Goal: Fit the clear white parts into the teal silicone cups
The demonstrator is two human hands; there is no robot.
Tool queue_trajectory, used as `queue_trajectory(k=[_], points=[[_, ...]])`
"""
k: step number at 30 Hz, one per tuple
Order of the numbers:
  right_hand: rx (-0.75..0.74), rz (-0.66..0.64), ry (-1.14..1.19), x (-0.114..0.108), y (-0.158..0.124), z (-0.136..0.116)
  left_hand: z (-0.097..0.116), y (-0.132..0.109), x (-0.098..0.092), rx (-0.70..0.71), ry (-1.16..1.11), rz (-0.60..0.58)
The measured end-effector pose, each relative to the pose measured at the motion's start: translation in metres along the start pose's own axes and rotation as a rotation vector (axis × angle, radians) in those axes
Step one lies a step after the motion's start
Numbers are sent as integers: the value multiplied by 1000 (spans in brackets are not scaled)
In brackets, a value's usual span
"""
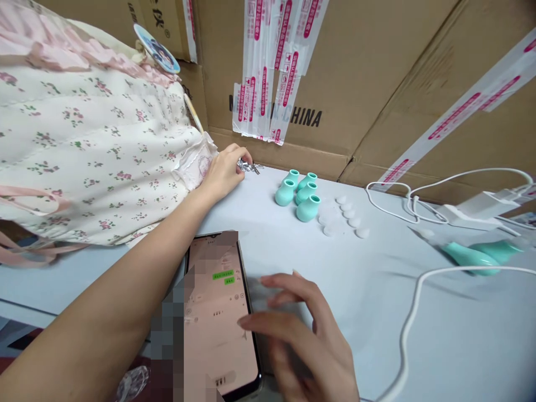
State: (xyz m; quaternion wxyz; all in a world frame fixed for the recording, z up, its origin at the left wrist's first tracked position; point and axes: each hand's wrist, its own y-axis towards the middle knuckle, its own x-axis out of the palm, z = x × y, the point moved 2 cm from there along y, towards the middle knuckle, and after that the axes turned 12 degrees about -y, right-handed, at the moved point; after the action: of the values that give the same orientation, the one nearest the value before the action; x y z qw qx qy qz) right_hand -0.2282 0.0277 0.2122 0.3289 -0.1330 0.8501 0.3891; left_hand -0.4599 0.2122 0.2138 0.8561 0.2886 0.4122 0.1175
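Note:
My left hand (224,170) reaches far across the white table (439,335) and pinches a small crumpled silvery thing (248,166) near the cardboard wall. My right hand (301,329) hovers low at the front, fingers spread and slightly curled, holding nothing, right beside a smartphone (220,312) that lies flat with its screen lit. Beyond it stand several small teal rubber caps (299,192) and a cluster of small clear domed pieces (345,215).
A floral cloth bag (84,145) fills the left side. Taped cardboard boxes (377,72) wall the back. At right lie a white charger (477,206) with cables, a white cable (408,329) and teal squeeze bulbs (477,255).

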Motion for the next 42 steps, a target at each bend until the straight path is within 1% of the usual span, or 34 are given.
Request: queue_trajectory(k=[2,6,10,14,18,24,31,42], points=[[7,25,12,0,0,0,1,0,0,4,-9,7],[38,68,-45,0,0,-1,1,0,0,10,-4,14],[38,75,-78,1,1,-2,0,1,0,33,12,17],[49,83,-86,-1,3,-3,0,1,0,40,-34,29],[73,50,-81,-1,3,-5,1,1,0,30,-37,42],[43,11,-70,1,1,-3,2,0,-1,11,-4,25],[19,17,-85,4,1,-1,2,-1,-1,28,26,6],[-17,-7,-107,4,4,-1,2,0,-1,10,22,-7]])
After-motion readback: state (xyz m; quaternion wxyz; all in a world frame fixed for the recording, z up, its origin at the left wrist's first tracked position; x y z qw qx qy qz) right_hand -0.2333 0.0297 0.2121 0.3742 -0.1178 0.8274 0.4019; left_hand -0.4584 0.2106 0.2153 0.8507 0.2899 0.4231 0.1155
